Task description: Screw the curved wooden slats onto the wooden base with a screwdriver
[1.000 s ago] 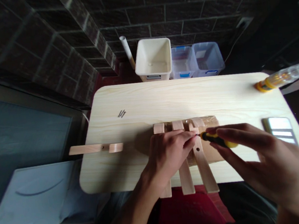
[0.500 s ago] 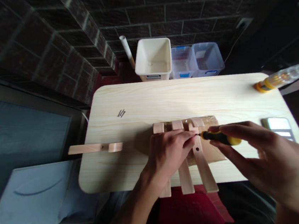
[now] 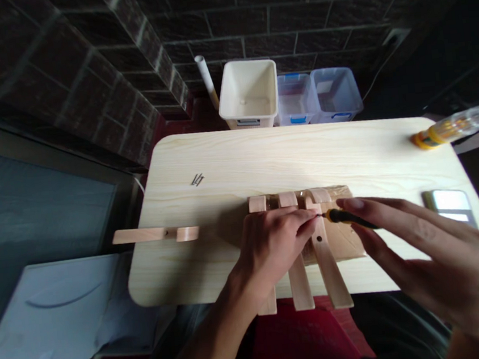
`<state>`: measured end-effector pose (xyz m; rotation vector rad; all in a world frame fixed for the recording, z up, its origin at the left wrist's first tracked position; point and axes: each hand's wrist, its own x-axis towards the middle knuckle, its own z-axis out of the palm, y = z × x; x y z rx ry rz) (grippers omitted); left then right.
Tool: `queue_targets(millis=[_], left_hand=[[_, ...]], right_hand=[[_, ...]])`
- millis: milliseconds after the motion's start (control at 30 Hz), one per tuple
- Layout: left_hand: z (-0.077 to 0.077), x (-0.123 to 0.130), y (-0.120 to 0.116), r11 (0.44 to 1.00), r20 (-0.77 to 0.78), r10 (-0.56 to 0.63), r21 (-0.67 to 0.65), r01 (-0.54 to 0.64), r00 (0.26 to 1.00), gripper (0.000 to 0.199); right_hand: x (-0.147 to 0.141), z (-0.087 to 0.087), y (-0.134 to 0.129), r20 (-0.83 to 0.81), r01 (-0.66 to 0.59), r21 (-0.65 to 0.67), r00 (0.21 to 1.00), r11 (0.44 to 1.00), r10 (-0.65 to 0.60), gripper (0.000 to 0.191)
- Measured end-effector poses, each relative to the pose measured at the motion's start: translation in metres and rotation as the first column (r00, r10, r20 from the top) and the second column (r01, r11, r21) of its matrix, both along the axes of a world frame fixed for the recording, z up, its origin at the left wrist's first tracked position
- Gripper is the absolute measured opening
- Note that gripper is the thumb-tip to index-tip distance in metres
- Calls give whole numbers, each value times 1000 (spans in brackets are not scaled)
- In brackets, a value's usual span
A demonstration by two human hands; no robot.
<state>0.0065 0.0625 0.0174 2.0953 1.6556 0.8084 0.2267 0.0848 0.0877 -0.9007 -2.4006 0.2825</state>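
My right hand (image 3: pixel 434 244) has a yellow and black screwdriver (image 3: pixel 348 217) between thumb and fingers, its shaft pointing left. At the shaft's tip, the thumb and index finger of my left hand (image 3: pixel 272 242) are pinched together; whatever they hold there is hidden. Beneath the tip lies a curved-top wooden piece (image 3: pixel 331 272) with a dark hole in it. Two similar pieces, a middle one (image 3: pixel 301 287) and a left one (image 3: pixel 257 204), run partly under my left hand. All three rest across a brown, tape-covered block (image 3: pixel 344 240), their lower ends past the table's near edge.
Another wooden piece (image 3: pixel 138 235) overhangs the table's (image 3: pixel 348 151) left edge. Several small dark screws or pins (image 3: pixel 197 179) lie at the upper left. A clear, yellow-ended tube (image 3: pixel 456 127) and a white-topped device (image 3: pixel 450 206) are on the right. Behind stand a cream bin (image 3: pixel 247 90) and clear boxes (image 3: pixel 335 92).
My right hand's fingers have shifted on the screwdriver handle, spreading a little wider, and the handle has tilted slightly. My left hand keeps its pinch at the tip. The whole view has shifted slightly.
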Motion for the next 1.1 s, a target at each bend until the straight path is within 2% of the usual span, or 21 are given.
queue_targets(millis=[233,467,667,900,1100], left_hand=[[1,0,1,1000,-7,3,17,-2,1000,16],[2,-1,0,1000,-14,-12,-13,12,1000,17],[4,0,1,1000,26,13,20,-13,1000,12],[3,-1,0,1000,15,6,-5,-6,1000,13],[2,0,0,999,3,-2,-34,2,1000,16]], right_hand=[[-2,-2,0,3,-29,-27,1000,999,29,75],[-1,0,-1,11,0,-18,1000,1000,0,75],[-6,-4,0,-36,-49,-60,998,997,47,78],[-7,-5,4,-33,-45,-14,998,999,45,68],[-11,1,2,-40,-5,-83,999,997,2,64]])
